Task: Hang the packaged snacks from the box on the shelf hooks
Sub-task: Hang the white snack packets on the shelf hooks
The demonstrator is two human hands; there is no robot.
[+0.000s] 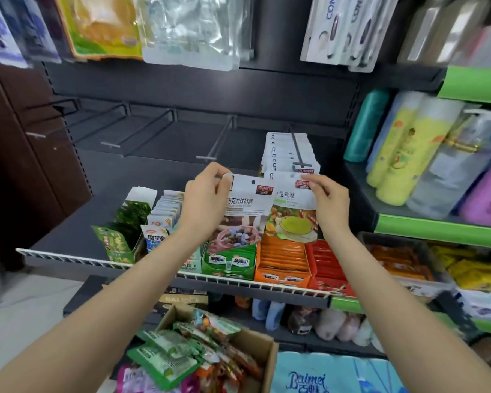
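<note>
Dark shelf unit (182, 89) fills the view, with a row of bare hooks (210, 143) sticking out toward the camera. One hook at right (298, 150) already carries a stack of white packs (284, 154). The lower shelf (68, 222) holds display cartons of snacks. The box (255, 347), open cardboard, sits low near the camera and is still full of mixed packs (167, 355).

Left hand (207, 199) pinches the top left corner of a chocolate pack (238, 211). Right hand (328, 202) pinches the top right corner of a fruit pack (292, 214). The two packs overlap side by side, held up flat with their hang holes on top, probably to line a hole up with a hook tip.

Room: both packs are just below and in front of the hook tips. The loaded hook's tip is just above the fruit pack; the nearest bare hook is just above the chocolate pack. Open space sits behind the bare hooks. Watch the crossbar at each tip for snagging.
</note>
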